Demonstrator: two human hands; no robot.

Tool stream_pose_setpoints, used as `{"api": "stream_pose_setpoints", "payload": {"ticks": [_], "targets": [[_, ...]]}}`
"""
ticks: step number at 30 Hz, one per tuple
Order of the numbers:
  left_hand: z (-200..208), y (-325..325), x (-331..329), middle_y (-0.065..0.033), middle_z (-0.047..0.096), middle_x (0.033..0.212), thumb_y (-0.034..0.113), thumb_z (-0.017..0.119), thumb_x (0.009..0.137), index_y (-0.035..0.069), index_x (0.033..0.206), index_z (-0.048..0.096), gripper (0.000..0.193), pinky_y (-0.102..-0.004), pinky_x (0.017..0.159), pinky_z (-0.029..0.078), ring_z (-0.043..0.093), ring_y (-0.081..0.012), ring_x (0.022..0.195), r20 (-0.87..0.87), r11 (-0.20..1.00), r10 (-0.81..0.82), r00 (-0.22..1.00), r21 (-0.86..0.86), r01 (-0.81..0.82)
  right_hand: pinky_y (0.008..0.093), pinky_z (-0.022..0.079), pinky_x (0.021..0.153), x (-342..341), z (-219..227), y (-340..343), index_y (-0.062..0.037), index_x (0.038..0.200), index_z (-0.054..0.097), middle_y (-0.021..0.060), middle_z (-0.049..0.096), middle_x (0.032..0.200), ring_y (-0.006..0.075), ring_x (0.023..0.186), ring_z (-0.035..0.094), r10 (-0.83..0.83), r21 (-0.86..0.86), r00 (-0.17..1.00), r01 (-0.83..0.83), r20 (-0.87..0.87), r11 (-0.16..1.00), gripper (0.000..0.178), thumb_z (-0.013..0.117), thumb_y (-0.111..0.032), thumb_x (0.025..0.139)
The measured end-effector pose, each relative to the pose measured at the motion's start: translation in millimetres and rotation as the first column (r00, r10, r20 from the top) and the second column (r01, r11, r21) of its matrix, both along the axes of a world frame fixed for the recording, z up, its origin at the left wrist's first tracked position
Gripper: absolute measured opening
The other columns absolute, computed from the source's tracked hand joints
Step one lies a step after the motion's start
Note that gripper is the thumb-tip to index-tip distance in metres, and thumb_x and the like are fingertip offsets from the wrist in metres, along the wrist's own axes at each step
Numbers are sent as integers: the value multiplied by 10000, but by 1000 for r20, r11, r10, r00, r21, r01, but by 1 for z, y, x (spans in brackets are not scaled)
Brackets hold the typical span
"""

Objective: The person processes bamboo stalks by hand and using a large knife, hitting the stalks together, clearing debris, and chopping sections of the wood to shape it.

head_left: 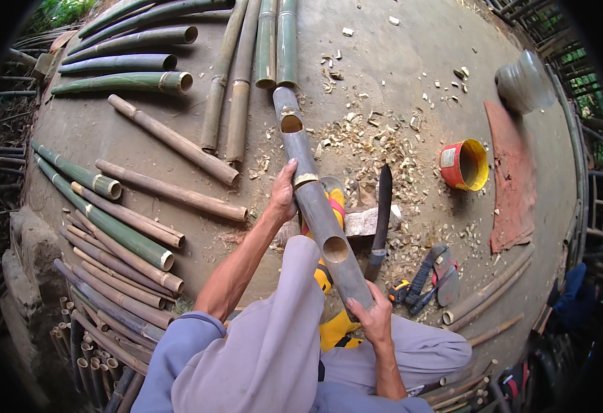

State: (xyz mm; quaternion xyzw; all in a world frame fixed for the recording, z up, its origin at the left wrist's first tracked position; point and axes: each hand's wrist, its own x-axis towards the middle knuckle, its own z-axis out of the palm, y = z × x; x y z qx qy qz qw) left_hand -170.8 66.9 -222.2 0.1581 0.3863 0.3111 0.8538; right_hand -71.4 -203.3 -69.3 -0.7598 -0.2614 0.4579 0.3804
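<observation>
A thick grey bamboo pole (315,206) slants across my lap, its far end close to two green poles. Two openings are cut in its upper side, one near the far end and one nearer me. My left hand (284,193) grips the pole at its middle, by a pale node ring. Around the near end my right hand (373,315) is closed, thumb on top. Just right of the pole, a machete (382,220) with a dark blade leans by a pale wooden block (370,221). Something yellow and black lies partly hidden beneath the pole.
Green bamboo poles (122,84) and brown ones (174,141) lie at the left. Wood chips (363,141) litter the ground ahead. To the right are a red-and-yellow bucket (464,165), a reddish sheet (510,175), a sandal (446,275) and an orange-black tape measure (399,290).
</observation>
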Motion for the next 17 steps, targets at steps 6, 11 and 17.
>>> {"api": "stream_pose_setpoints", "payload": {"ticks": [6,11,17], "targets": [[-4,0,0,-164,624,935,441,525,918,11,1171,458,503,-401,747,550,643,-253,831,79,1000,-10,997,4,10,291,484,748,-2,2,5,50,1148,556,129,661,910,169,816,620,-18,-66,999,16,-34,998,515,698,-271,771],[-6,-6,1,-98,604,934,388,547,924,40,1127,477,408,-378,752,543,622,-206,831,125,999,52,991,7,-54,291,470,782,-4,-1,2,50,1141,562,115,652,950,158,846,599,-50,-78,997,45,-65,996,517,694,-276,763],[-15,-8,0,-167,604,1055,438,540,911,22,1248,420,548,-437,839,522,630,-281,944,65,990,89,994,107,-96,297,492,789,-3,-6,0,44,1173,552,160,667,954,192,865,640,-35,-15,999,35,-40,999,538,717,-274,772]]}}
